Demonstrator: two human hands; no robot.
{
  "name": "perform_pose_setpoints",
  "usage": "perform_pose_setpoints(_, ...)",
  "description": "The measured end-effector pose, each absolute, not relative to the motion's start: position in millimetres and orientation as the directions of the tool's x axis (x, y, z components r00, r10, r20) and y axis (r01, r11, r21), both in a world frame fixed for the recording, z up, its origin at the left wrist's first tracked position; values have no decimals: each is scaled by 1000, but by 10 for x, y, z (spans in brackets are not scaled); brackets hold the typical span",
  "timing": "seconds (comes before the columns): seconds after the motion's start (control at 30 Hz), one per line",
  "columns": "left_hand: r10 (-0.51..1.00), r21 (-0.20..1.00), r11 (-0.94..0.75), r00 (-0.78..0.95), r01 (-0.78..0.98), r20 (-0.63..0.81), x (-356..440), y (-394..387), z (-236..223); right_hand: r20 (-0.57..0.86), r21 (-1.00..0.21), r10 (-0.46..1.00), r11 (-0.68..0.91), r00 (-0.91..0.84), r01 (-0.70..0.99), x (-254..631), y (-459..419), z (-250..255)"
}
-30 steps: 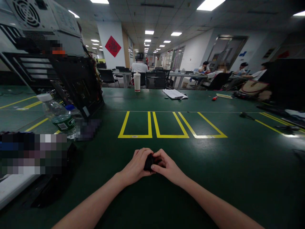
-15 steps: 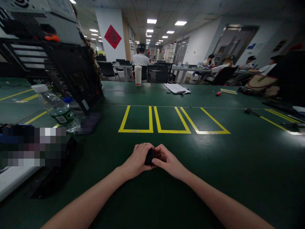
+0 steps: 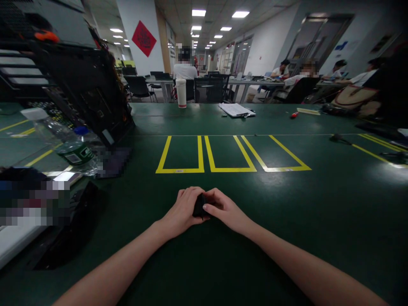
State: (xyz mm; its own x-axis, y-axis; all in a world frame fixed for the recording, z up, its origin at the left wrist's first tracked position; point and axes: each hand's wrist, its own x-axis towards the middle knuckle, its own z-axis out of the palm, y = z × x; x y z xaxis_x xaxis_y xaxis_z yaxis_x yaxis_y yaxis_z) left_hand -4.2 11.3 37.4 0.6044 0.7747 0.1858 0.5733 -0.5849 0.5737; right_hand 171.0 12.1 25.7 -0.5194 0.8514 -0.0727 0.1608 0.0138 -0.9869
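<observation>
Fingers of the left hand (image 3: 185,208) are curled over the left and far sides of a small black object (image 3: 198,205), with the thumb along its near lower edge. Fingers of the right hand (image 3: 225,209) are bent; the thumb and index finger pinch the right side of the object. Contact of the remaining right fingers is hidden. The black object is located between the 2 hands, over the green table (image 3: 255,263); whether it touches the surface cannot be determined. Beyond the hands, 3 yellow tape outlines (image 3: 188,171) lie side by side on the table. To the left are a clear plastic bottle (image 3: 76,154) with a green label and, behind it, a black computer chassis (image 3: 84,95). Beyond the outlines are a clipboard with papers (image 3: 236,109), an upright white cup (image 3: 181,92) and a small red item (image 3: 294,114). Farther back, 1 person in a white top (image 3: 185,71) is seated behind the cup.
</observation>
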Motion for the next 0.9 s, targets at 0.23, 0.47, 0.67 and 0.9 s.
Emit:
perform_pose_setpoints(0.23,779,580,-576,602,576,176,-53,115,355,8,-989,848,86,-529,123,1715,94,232)
perform_pose_setpoints(0.47,780,572,-580,598,580,183,-45,118,317,-26,-984,883,59,-469,165,1684,95,195)
perform_pose_setpoints(0.67,775,559,-592,601,581,196,-56,100,305,-7,-990,851,68,-526,124,1708,84,207)
perform_pose_setpoints(0.9,774,529,-608,590,592,229,-56,69,290,32,-992,863,90,-503,90,1683,63,145)
